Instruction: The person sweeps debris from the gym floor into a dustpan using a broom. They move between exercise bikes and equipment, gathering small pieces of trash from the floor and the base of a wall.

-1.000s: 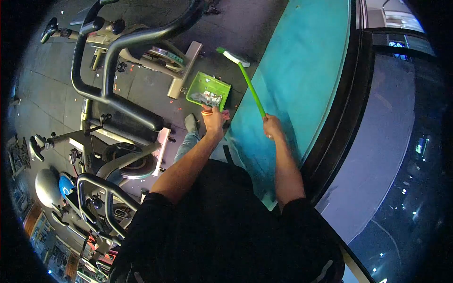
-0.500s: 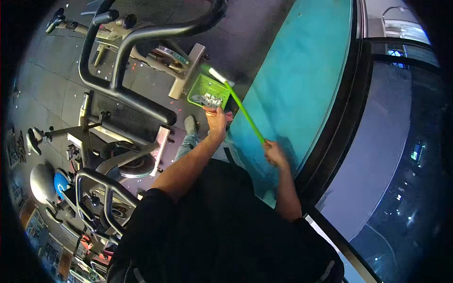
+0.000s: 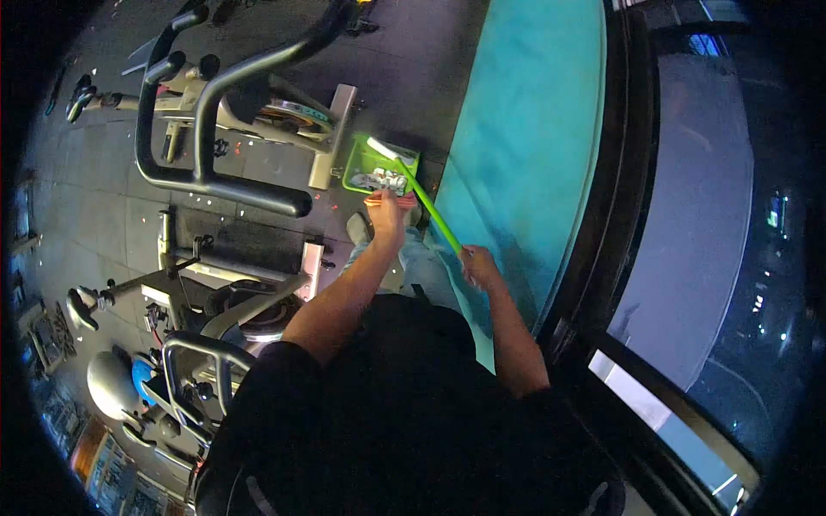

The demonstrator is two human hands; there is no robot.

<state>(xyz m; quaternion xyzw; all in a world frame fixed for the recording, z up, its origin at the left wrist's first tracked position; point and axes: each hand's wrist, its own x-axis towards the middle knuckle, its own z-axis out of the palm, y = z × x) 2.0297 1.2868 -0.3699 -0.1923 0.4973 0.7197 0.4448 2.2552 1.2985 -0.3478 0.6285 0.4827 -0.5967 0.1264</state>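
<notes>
My right hand (image 3: 480, 266) is closed around the lower end of a green stick (image 3: 436, 217) with a white section at its far end; whether that end is a brush is too small to tell. The white end passes over a green bin (image 3: 348, 168), which has crumpled white and grey pieces (image 3: 380, 180) inside. Just at the near side of this bin, my left hand (image 3: 389, 222) pinches a folded reddish-orange cloth (image 3: 403, 200). Whether the left fingers also touch the bin cannot be made out.
Exercise bikes (image 3: 258, 120) with thick black handlebars (image 3: 249, 197) crowd the left side. A turquoise strip (image 3: 525, 129) runs along a dark window frame (image 3: 624, 155) at right. Small scraps dot the grey floor (image 3: 90, 172). A silver ball (image 3: 112, 384) sits lower left.
The view has shifted and turned slightly. My right hand has drawn a little nearer to my left, and the stick's white end now lies further over the bin. Both hands keep their hold.
</notes>
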